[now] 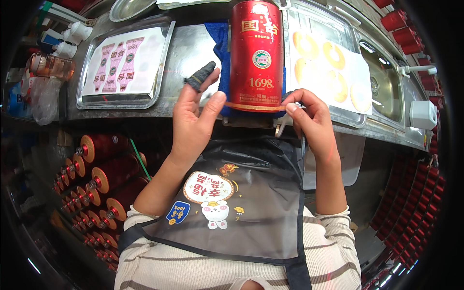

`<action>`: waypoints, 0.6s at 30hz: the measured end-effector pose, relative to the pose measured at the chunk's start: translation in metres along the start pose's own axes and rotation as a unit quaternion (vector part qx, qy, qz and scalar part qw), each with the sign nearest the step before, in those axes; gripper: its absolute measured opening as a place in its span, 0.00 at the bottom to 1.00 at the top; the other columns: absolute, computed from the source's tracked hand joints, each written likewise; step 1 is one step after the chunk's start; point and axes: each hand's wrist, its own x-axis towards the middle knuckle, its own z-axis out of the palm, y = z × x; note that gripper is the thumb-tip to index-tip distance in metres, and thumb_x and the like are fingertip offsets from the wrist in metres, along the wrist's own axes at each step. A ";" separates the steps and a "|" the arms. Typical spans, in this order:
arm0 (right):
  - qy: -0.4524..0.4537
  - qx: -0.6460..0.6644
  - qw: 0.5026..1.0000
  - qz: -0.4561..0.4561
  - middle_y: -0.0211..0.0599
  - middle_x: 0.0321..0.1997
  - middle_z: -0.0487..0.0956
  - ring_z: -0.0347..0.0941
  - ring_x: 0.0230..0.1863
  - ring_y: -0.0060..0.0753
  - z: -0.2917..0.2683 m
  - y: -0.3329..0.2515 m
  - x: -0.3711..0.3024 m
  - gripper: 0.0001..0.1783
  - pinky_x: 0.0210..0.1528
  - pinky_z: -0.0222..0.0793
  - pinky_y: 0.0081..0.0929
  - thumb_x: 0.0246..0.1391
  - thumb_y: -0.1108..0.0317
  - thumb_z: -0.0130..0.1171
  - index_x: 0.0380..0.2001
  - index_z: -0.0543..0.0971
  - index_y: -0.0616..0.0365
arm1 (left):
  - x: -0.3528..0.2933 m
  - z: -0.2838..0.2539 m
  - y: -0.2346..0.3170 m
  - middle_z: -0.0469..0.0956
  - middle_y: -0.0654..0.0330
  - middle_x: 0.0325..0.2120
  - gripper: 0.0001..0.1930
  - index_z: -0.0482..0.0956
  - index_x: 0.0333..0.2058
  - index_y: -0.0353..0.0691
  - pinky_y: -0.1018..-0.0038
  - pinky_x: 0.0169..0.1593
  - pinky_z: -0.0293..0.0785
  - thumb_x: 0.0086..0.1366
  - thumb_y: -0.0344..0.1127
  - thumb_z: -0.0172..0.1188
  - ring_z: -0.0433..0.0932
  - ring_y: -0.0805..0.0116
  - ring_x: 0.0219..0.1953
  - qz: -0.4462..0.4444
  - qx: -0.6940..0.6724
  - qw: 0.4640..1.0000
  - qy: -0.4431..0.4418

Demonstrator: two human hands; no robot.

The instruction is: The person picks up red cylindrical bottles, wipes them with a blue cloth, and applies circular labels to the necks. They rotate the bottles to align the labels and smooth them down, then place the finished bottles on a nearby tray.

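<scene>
A large red cylinder (256,53) with gold and white print lies on a blue cloth (218,38), its lower end toward me. Along that end runs a thin gold-orange strip (256,107). My right hand (314,121) pinches the strip's right end between thumb and fingertips. Beside the cylinder's left edge, my left hand (195,116) is open, fingers apart, its thumb near the strip's left end. Dark finger covers (200,77) sit on some of its fingertips. Whether that thumb touches the strip I cannot tell.
On the left a metal tray (162,77) bears a sheet of pink labels (116,65). To the right, a sheet with gold ring-shaped labels (333,92) lies beside a sink (386,101). Several red bottles (101,179) are stacked below the counter, more at the right.
</scene>
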 end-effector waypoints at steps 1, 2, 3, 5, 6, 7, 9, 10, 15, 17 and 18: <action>0.005 -0.004 1.000 0.000 0.17 0.23 0.70 0.60 0.21 0.07 -0.001 0.003 0.000 0.08 0.23 0.53 0.11 0.65 0.66 0.57 0.38 0.77 0.59 | -0.002 0.004 0.003 0.70 0.51 0.64 0.29 0.64 0.66 0.32 0.71 0.65 0.65 0.70 0.32 0.62 0.69 0.66 0.64 -0.033 -0.054 0.998 -0.016; 0.009 -0.008 1.000 0.000 0.16 0.21 0.68 0.57 0.17 0.07 -0.002 0.004 0.000 0.09 0.19 0.51 0.12 0.66 0.63 0.55 0.38 0.77 0.58 | -0.002 0.005 0.002 0.69 0.50 0.64 0.30 0.63 0.67 0.32 0.70 0.66 0.64 0.70 0.33 0.63 0.69 0.66 0.64 -0.027 -0.043 0.998 -0.030; -0.004 0.015 1.000 0.008 0.18 0.25 0.71 0.59 0.21 0.07 -0.005 0.004 -0.001 0.10 0.23 0.54 0.12 0.67 0.63 0.55 0.38 0.77 0.59 | -0.001 0.006 0.001 0.69 0.50 0.65 0.31 0.63 0.67 0.32 0.69 0.67 0.63 0.70 0.34 0.63 0.68 0.65 0.64 -0.022 -0.032 0.998 -0.044; -0.014 0.036 0.999 0.009 0.21 0.31 0.74 0.63 0.27 0.05 -0.007 0.003 -0.001 0.11 0.28 0.58 0.12 0.67 0.62 0.56 0.38 0.77 0.59 | -0.001 0.009 -0.006 0.67 0.48 0.65 0.36 0.61 0.68 0.30 0.69 0.66 0.64 0.69 0.38 0.66 0.67 0.65 0.65 -0.008 -0.035 0.998 -0.053; -0.008 0.035 0.999 0.003 0.22 0.32 0.75 0.64 0.29 0.05 -0.007 0.004 -0.001 0.11 0.30 0.60 0.12 0.67 0.62 0.57 0.38 0.77 0.60 | -0.001 0.012 -0.005 0.68 0.48 0.65 0.36 0.61 0.68 0.30 0.69 0.65 0.65 0.68 0.38 0.66 0.68 0.65 0.65 -0.009 -0.036 0.998 -0.055; 0.013 0.009 1.000 -0.019 0.22 0.31 0.75 0.64 0.29 0.05 0.002 0.005 -0.001 0.11 0.29 0.60 0.12 0.67 0.62 0.58 0.38 0.77 0.60 | -0.001 0.015 -0.002 0.69 0.48 0.64 0.36 0.61 0.68 0.29 0.69 0.65 0.65 0.68 0.39 0.67 0.68 0.65 0.64 -0.010 -0.036 0.998 -0.056; 0.030 0.004 1.000 0.000 0.24 0.30 0.77 0.66 0.28 0.06 0.015 -0.005 -0.003 0.12 0.28 0.60 0.10 0.65 0.64 0.63 0.37 0.73 0.59 | 0.000 0.017 0.001 0.70 0.49 0.63 0.36 0.62 0.67 0.28 0.69 0.65 0.66 0.67 0.39 0.68 0.69 0.65 0.64 -0.010 -0.031 0.998 -0.060; 0.030 0.007 0.999 -0.013 0.23 0.31 0.76 0.66 0.28 0.05 0.020 -0.002 -0.003 0.12 0.28 0.59 0.09 0.64 0.64 0.63 0.38 0.72 0.59 | 0.000 0.017 0.001 0.71 0.49 0.62 0.36 0.62 0.67 0.28 0.69 0.65 0.65 0.67 0.39 0.68 0.69 0.65 0.63 -0.008 -0.024 0.998 -0.063; 0.017 0.006 1.000 -0.015 0.24 0.36 0.75 0.67 0.31 0.05 0.021 0.002 -0.003 0.15 0.31 0.59 0.08 0.62 0.64 0.66 0.39 0.70 0.57 | 0.002 0.017 0.001 0.73 0.50 0.60 0.36 0.63 0.66 0.28 0.70 0.65 0.65 0.66 0.38 0.68 0.71 0.66 0.61 -0.011 -0.019 0.998 -0.067; 0.013 0.007 1.000 -0.011 0.23 0.36 0.75 0.67 0.31 0.05 0.020 0.001 -0.003 0.15 0.31 0.59 0.08 0.61 0.63 0.66 0.39 0.69 0.56 | 0.003 0.017 -0.001 0.73 0.51 0.60 0.36 0.64 0.66 0.28 0.70 0.65 0.65 0.66 0.38 0.69 0.71 0.66 0.60 -0.013 -0.021 0.998 -0.066; 0.013 0.011 1.000 -0.012 0.23 0.36 0.75 0.66 0.31 0.05 0.020 0.000 -0.003 0.15 0.31 0.59 0.08 0.61 0.63 0.66 0.39 0.69 0.56 | 0.003 0.017 -0.001 0.73 0.51 0.60 0.36 0.64 0.66 0.28 0.70 0.65 0.65 0.66 0.38 0.69 0.71 0.66 0.60 -0.017 -0.028 0.997 -0.066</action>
